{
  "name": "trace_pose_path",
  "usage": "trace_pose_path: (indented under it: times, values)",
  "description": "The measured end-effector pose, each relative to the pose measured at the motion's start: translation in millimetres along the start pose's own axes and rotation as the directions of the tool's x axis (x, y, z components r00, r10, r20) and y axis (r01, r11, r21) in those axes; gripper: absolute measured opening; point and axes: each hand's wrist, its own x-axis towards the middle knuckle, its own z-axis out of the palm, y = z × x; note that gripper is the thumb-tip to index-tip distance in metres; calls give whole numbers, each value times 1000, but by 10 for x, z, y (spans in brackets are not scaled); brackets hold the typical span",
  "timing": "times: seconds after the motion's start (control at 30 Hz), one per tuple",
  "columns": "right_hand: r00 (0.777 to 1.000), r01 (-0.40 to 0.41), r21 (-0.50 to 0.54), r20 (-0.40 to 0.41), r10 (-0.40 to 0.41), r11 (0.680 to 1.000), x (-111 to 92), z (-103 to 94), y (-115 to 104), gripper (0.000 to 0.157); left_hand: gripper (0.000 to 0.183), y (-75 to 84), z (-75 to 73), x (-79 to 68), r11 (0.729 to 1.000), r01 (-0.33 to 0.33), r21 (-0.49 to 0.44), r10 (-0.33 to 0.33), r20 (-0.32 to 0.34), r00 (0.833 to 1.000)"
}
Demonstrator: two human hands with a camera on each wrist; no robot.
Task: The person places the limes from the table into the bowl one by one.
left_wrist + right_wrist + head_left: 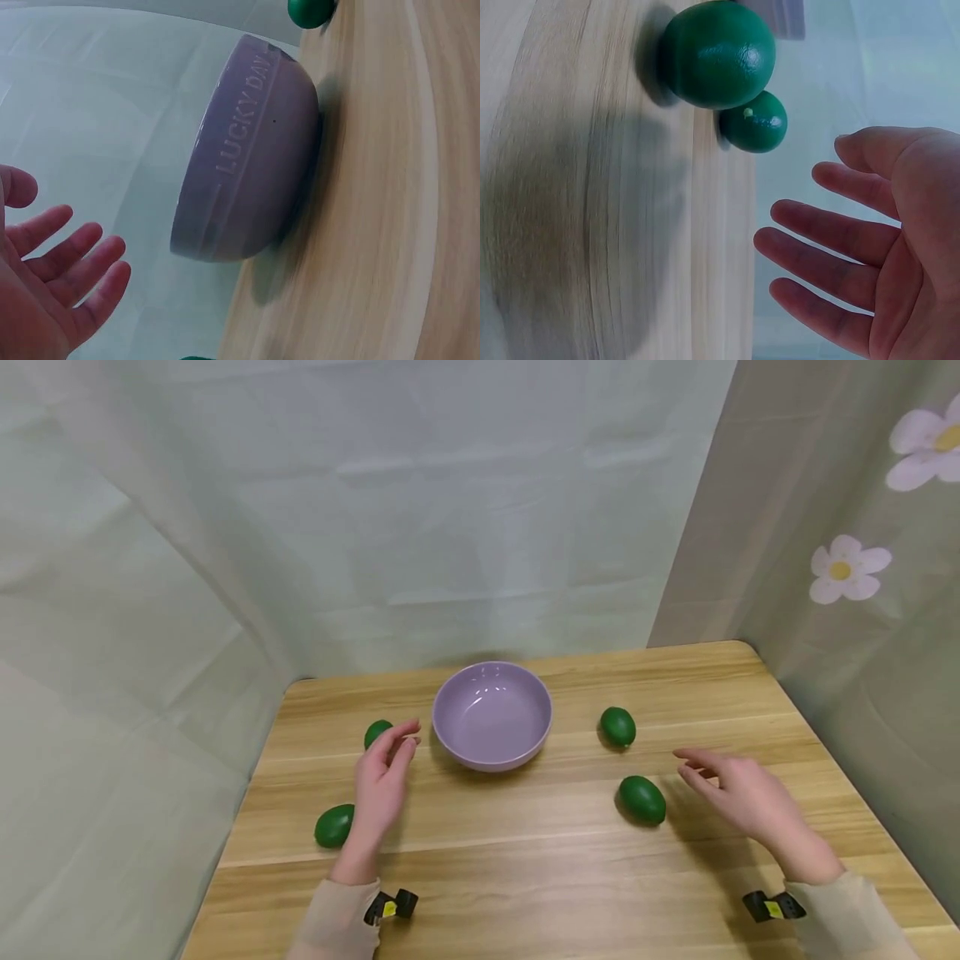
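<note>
Bowl (492, 718) lettering (244, 114) shows in left wrist view, not head; fingers (817, 264) of both hands (382, 789) (750, 797) spread.

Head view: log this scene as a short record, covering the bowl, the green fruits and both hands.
surface: wood-grain table
bowl: purple bowl, upright, "LUCKY DAY" lettering on its side
fruit count: four
left of bowl: far left fruit and near left fruit, each partly hidden by the left hand
right of bowl: far right fruit and near right fruit
left hand: raised, holding nothing
right hand: right of the near right fruit, holding nothing
backdrop: pale cloth
</note>
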Motion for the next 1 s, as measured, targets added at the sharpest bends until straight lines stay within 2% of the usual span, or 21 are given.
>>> trace_pose_path:
  times: [0.27,0.67,0.87,1.0]
  values:
    - [1000,3,-3,-3,-3,1000,-3,12,-52,45,33,-4,125,35,994,84,-72,-87,-43,995]
    - [999,34,0,-11,-34,999,-11,48,-120,44,41,-107,253,180,979,198,-40,-200,-47,979]
    - [998,59,5,-26,-59,998,-13,69,-138,40,43,-133,306,242,981,193,-4,-193,-70,979]
    - [997,62,6,-37,-62,998,-19,74,-139,39,47,-124,350,227,978,191,85,-188,-51,981]
